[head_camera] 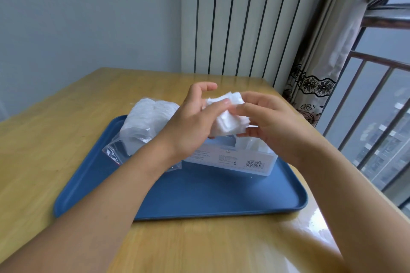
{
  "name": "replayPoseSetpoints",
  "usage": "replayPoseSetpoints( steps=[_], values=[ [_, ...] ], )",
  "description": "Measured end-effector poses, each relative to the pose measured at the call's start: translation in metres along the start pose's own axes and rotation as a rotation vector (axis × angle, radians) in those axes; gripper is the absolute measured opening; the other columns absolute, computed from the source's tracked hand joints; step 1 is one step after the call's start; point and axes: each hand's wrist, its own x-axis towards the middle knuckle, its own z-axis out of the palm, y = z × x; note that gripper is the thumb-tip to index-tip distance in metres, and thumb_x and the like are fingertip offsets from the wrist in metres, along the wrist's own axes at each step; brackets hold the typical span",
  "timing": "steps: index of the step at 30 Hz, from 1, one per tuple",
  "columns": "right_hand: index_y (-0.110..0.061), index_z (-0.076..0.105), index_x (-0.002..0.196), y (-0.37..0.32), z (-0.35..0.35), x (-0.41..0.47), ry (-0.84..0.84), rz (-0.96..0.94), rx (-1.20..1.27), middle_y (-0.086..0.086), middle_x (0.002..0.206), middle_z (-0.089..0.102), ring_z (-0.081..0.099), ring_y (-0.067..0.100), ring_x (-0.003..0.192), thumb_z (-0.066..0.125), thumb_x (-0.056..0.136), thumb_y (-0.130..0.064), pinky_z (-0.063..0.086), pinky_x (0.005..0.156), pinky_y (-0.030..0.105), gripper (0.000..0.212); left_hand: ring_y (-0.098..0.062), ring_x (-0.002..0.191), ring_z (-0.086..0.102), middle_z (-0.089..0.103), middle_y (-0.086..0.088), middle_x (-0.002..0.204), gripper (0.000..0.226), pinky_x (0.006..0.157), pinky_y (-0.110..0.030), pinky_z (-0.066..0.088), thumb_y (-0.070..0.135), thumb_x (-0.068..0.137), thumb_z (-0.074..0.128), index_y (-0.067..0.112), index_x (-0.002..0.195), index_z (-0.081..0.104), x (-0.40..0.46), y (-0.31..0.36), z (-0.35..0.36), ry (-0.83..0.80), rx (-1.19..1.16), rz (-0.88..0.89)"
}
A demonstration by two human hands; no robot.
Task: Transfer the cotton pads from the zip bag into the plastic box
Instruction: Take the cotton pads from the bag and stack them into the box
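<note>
So right now you've got a bunch of cotton pads (228, 117) held up in the air between both hands, and that grip is the centre of everything. Your left hand (195, 122) has its thumb pressed across the near face of the wad, with the other fingers curled loosely behind and above it, the index sticking up free. Your right hand (268, 122) comes in from the other side and pinches the stack at its right edge, thumb on top and fingers curled under. The pads look a bit fanned and crumpled, not a neat stack.

Directly below the grip sits the plastic box (233, 159), clear with a printed label and barcode on the side facing you. More white pads poke up out of it just under your right fingers. The wad you're holding hangs just over the box, and you can't really tell if its bottom edge touches the rim.

Off to the left of the grip, partly behind your left wrist, lies the zip bag (142, 124), clear and lumpy with white pads inside.

Box and bag both rest on a blue tray (199, 195), on a wooden table (44, 139). Past the grip there's a ribbed white panel (244, 17), and to the right a patterned curtain (315, 86) by a barred window
</note>
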Motion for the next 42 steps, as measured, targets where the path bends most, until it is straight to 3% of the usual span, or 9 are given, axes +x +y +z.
replayPoseSetpoints(
  steps=[5,8,13,19,24,32,36,39,42],
  values=[
    [-0.01,0.073,0.099,0.003,-0.016,0.007,0.242,0.147,0.173,0.002,0.081,0.07,0.065,0.017,0.071,0.071,0.086,-0.014,0.054,0.068,0.029,0.014,-0.007,0.093,0.064,0.065,0.013,0.095,0.056,0.082,-0.029,0.053,0.069,0.068,0.074,0.038,0.111,0.058,-0.004,-0.007,-0.01,-0.025,0.573,0.19],
    [-0.011,0.074,0.094,0.004,-0.023,0.011,0.364,0.185,0.175,0.006,0.084,0.068,0.066,0.019,0.069,0.074,0.081,-0.017,0.054,0.062,0.029,0.015,-0.004,0.078,0.064,0.067,0.015,0.076,0.037,0.074,-0.032,0.055,0.062,0.065,0.082,0.031,0.081,0.069,-0.005,-0.008,-0.012,-0.14,0.836,0.176],
    [-0.011,0.07,0.104,0.005,-0.017,0.01,0.413,0.139,-0.024,0.007,0.088,0.075,0.071,0.018,0.075,0.083,0.076,-0.019,0.057,0.061,0.027,0.032,-0.001,0.061,0.063,0.07,0.011,0.063,0.018,0.064,-0.02,0.051,0.035,0.079,0.083,0.023,0.068,0.074,-0.01,-0.006,0.003,-0.274,0.713,0.205],
    [-0.022,0.067,0.098,0.009,-0.003,0.006,0.377,0.098,-0.569,-0.003,0.08,0.071,0.059,0.006,0.056,0.091,0.067,-0.032,0.043,0.045,0.012,0.04,-0.002,0.053,0.055,0.062,0.012,0.051,0.039,0.057,-0.022,0.044,0.055,0.077,0.077,0.024,0.055,0.068,-0.012,-0.002,0.01,-0.114,0.679,0.282],
    [-0.021,0.064,0.103,0.019,0.008,0.005,0.391,0.064,-0.857,-0.003,0.079,0.068,0.065,0.018,0.067,0.086,0.066,-0.041,0.058,0.058,0.039,0.048,-0.007,0.066,0.065,0.069,0.012,0.063,0.022,0.069,-0.032,0.056,0.04,0.083,0.069,0.025,0.067,0.074,-0.005,-0.012,0.002,-0.051,0.755,0.23],
    [-0.021,0.057,0.103,0.022,0.017,0.007,0.435,0.05,-1.077,-0.006,0.094,0.055,0.056,0.02,0.081,0.079,0.07,-0.058,0.039,0.056,0.03,0.054,-0.016,0.101,0.063,0.076,0.007,0.097,0.042,0.095,-0.036,0.05,0.044,0.084,0.04,0.036,0.108,0.074,-0.002,-0.019,0.002,-0.306,0.852,0.029],
    [-0.014,0.065,0.068,0.012,0.011,0.005,0.512,-0.209,-0.883,0.0,0.06,0.058,0.05,0.011,0.058,0.071,0.082,-0.053,0.035,0.051,0.025,0.042,-0.013,0.116,0.055,0.071,0.017,0.119,0.041,0.104,-0.029,0.042,0.04,0.091,0.041,0.038,0.12,0.071,-0.002,-0.014,0.002,-0.338,0.871,0.044],
    [-0.004,0.071,0.063,0.0,0.007,0.001,0.207,-0.097,-0.679,0.009,0.053,0.065,0.058,0.014,0.045,0.063,0.093,-0.048,0.041,0.044,0.023,0.054,-0.015,0.108,0.056,0.073,0.013,0.113,0.051,0.1,-0.03,0.043,0.045,0.081,0.033,0.038,0.113,0.073,0.0,-0.018,0.002,-0.351,0.866,0.041],
    [-0.002,0.072,0.071,0.009,0.012,0.002,-0.004,0.034,-0.702,0.009,0.064,0.073,0.073,0.021,0.061,0.056,0.089,-0.063,0.059,0.055,0.039,0.065,-0.014,0.08,0.052,0.064,0.008,0.075,0.032,0.074,-0.022,0.043,0.038,0.086,0.04,0.03,0.08,0.071,0.001,-0.02,0.0,-0.337,0.864,0.038]
  ],
)
